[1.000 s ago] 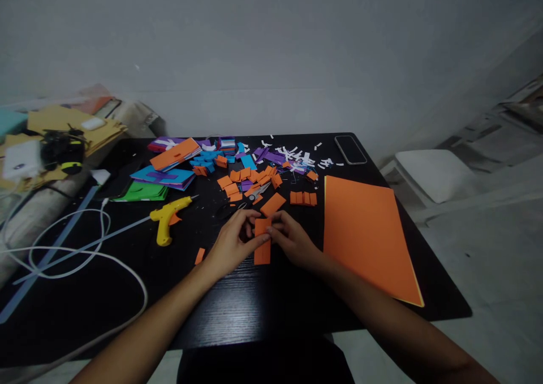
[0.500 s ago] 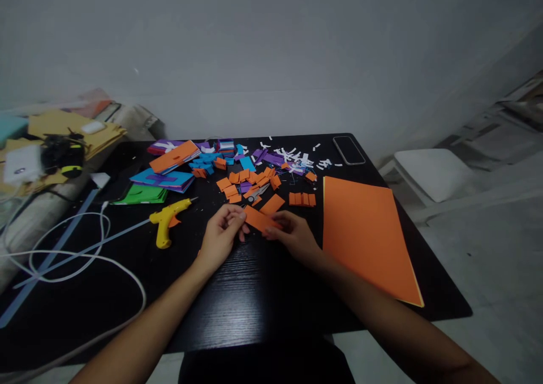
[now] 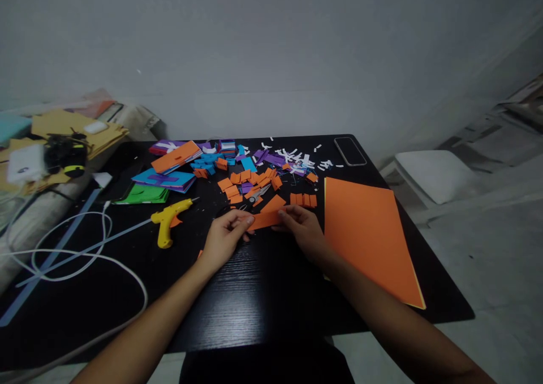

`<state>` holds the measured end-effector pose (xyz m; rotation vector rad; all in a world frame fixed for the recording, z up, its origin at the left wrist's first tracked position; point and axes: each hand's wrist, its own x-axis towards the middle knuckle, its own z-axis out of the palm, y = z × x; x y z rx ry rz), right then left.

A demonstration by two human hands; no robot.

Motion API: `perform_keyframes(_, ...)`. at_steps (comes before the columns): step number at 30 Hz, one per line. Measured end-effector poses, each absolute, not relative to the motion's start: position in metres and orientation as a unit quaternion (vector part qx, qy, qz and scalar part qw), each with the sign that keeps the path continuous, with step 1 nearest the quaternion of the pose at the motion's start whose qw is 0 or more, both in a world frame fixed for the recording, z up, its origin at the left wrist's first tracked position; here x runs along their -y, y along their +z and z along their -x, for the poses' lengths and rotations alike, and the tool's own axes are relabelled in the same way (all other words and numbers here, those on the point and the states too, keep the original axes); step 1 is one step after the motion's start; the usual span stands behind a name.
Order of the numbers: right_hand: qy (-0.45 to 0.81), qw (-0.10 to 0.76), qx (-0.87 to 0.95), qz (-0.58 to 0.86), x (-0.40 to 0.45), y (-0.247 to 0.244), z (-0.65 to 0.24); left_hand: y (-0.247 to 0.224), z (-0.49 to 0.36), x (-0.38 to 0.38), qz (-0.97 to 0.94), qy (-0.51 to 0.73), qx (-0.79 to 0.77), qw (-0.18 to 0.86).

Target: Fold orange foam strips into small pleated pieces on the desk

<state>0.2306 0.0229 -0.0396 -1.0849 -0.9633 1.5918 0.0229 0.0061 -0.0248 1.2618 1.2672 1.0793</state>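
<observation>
An orange paper strip [image 3: 265, 220] is stretched between my two hands above the black table [image 3: 237, 310]. My left hand [image 3: 227, 234] pinches its left end between thumb and fingers. At its right end, my right hand [image 3: 302, 230] grips the strip. Just beyond lies another orange piece [image 3: 274, 204], partly behind the held strip. Scissors [image 3: 257, 195] rest among small folded orange pieces [image 3: 232, 192]. A row of folded orange pieces [image 3: 303, 200] sits beyond my right hand, and large orange sheets [image 3: 365, 231] lie to its right.
A yellow glue gun [image 3: 169, 220] lies left of my hands, near a white cable [image 3: 144, 293]. Green folded paper [image 3: 142, 194] and blue folded paper [image 3: 182, 180] are behind it. White scraps [image 3: 292, 156] and a phone [image 3: 350, 151] lie at the back.
The orange strip has turned from slanting to nearly level. My right hand has moved slightly up and to the right, and its grip is nearer the strip's upper right end.
</observation>
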Motion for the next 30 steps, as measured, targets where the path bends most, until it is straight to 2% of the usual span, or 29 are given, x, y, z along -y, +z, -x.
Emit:
perform_keyframes(17,0.659,0.492,0.351,0.449,-0.0211,-0.0347,-0.23,-0.0191,-0.025,-0.0062,-0.486,0.463,-0.54,0.508)
perform_keyframes(30,0.678,0.47,0.331,0.458,-0.0237,-0.0382,-0.2298,-0.016,-0.0243,-0.007,-0.487,0.45,-0.547,0.51)
